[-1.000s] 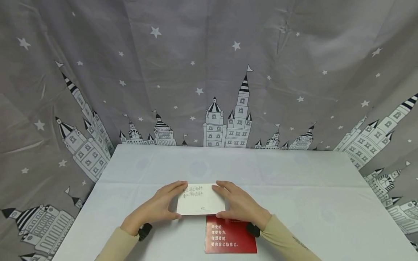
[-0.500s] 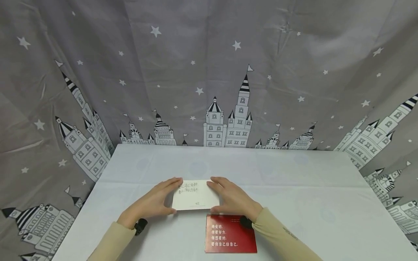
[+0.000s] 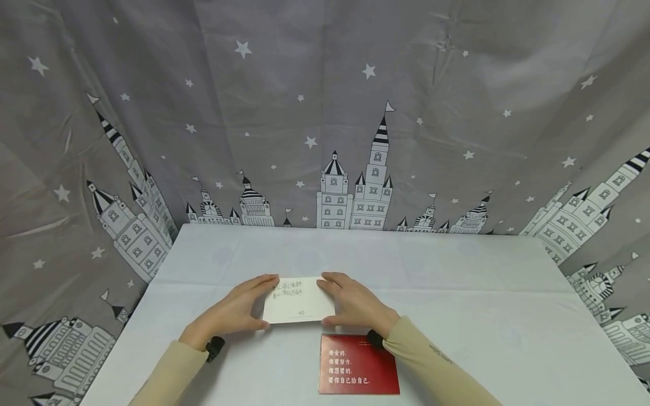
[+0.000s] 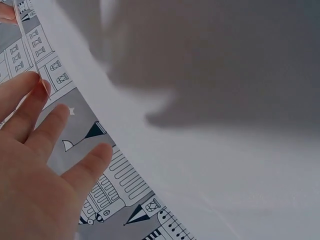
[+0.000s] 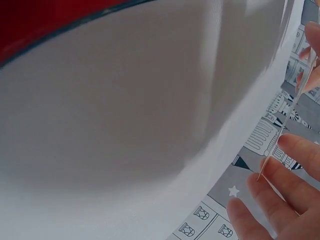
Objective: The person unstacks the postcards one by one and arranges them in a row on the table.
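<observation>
A cream card with handwritten-style characters is held up over the white table, its lettered face toward the head camera. My left hand pinches its left edge, fingers at the top corner and thumb at the bottom one. At the opposite side my right hand grips it the same way. Both wrist views show the card edge-on as a thin line, the left hand's fingers and the right hand's fingers along it. Just below the right hand lies a red card with white characters.
The white-covered table runs back to a grey curtain printed with stars and castles. Dark bands sit at the wrists. The red card's near edge is close to the table's front.
Both hands have carried the cream card to the left and slightly away, off its overlap with the red card, whose upper edge now shows. The red card has stayed put.
</observation>
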